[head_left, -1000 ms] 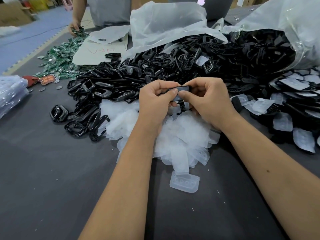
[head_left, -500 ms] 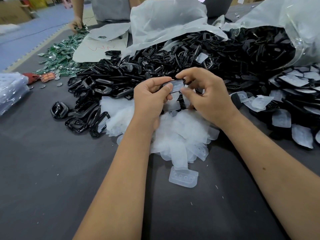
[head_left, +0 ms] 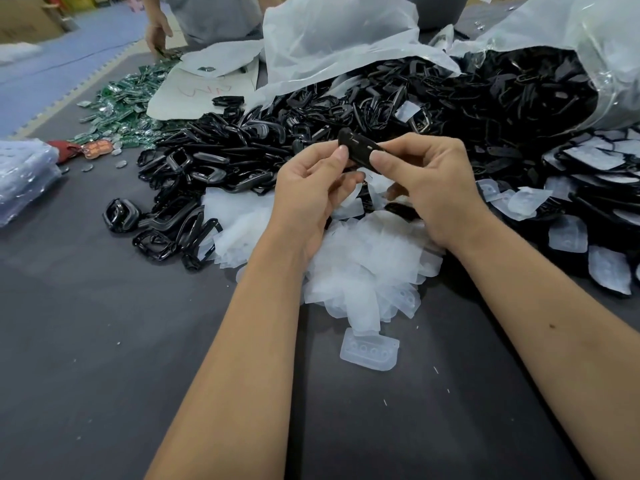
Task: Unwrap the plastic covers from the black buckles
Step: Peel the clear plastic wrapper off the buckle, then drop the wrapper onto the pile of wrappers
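I hold one black buckle (head_left: 356, 148) up in front of me above the table. My left hand (head_left: 311, 188) pinches its left end with thumb and fingers. My right hand (head_left: 426, 181) pinches its right end. A bit of clear plastic cover (head_left: 377, 183) hangs below the buckle between my hands. Under my hands lies a heap of removed clear covers (head_left: 360, 268). To the left spreads a pile of bare black buckles (head_left: 214, 168). Wrapped buckles (head_left: 588, 168) lie at the right.
A big clear bag (head_left: 588, 46) full of black buckles lies open at the back right. One cover (head_left: 369, 349) lies alone on the dark table (head_left: 104, 358). Green parts (head_left: 121, 109) and another person's hand (head_left: 157, 32) are at the back left. Plastic packs (head_left: 20, 178) sit at the left edge.
Both hands have lifted the buckle higher and farther from me. The cover that lay over the buckle has slipped down off it, leaving the black surface showing.
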`<state>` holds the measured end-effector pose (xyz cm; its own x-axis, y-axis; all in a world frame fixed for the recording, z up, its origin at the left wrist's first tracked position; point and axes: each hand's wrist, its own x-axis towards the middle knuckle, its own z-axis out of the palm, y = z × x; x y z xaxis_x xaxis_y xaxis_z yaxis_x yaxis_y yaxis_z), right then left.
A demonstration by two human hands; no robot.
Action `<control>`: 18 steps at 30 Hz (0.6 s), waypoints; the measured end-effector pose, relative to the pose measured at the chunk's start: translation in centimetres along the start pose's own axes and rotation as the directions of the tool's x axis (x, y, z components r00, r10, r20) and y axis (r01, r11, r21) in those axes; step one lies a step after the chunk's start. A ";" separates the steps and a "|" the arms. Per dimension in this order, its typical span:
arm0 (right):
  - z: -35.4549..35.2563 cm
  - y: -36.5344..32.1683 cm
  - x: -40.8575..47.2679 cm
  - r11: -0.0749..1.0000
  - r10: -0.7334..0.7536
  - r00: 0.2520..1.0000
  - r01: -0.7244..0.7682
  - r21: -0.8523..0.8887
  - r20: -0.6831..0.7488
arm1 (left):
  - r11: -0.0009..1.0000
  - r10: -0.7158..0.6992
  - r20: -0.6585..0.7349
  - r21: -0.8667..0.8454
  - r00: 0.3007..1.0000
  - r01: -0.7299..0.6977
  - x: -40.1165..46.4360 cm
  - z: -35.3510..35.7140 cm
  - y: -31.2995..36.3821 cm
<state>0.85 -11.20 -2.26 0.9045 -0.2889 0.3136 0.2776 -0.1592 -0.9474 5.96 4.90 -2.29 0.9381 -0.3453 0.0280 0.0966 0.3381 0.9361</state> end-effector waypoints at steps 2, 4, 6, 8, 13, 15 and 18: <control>-0.3 -0.1 0.1 0.984 0.118 0.991 -0.126 0.127 0.066 | 0.999 0.017 -0.014 0.030 1.000 -0.016 0.0 0.0 -0.1; -0.4 -0.1 0.1 0.955 0.181 0.976 -0.204 0.214 0.123 | 0.999 0.004 -0.019 0.041 1.000 -0.004 0.0 0.0 0.0; -0.4 -0.3 0.2 0.926 0.210 0.967 -0.243 0.287 0.141 | 0.999 -0.006 -0.028 0.047 1.000 0.007 0.0 0.1 0.0; -0.2 -0.4 0.1 0.892 0.221 0.966 -0.256 0.372 0.136 | 0.998 -0.008 -0.034 0.060 0.999 0.010 0.1 0.3 0.0; -0.1 -0.6 0.0 0.830 0.263 0.960 -0.275 0.485 0.093 | 0.998 -0.031 -0.033 0.053 0.999 0.033 0.2 0.5 0.0; -0.1 -0.7 0.1 0.818 0.281 0.956 -0.286 0.500 0.086 | 0.998 -0.039 -0.031 0.039 0.999 0.041 0.2 0.5 0.0; -0.2 -0.7 0.1 0.802 0.293 0.952 -0.296 0.519 0.090 | 0.999 -0.047 -0.011 0.011 0.999 0.047 0.3 0.5 0.0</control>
<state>0.70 -11.28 -1.60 0.9715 -0.2366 0.0147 0.1225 0.4480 -0.8856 6.07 4.32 -2.10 0.9362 -0.3510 -0.0199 0.1368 0.3115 0.9403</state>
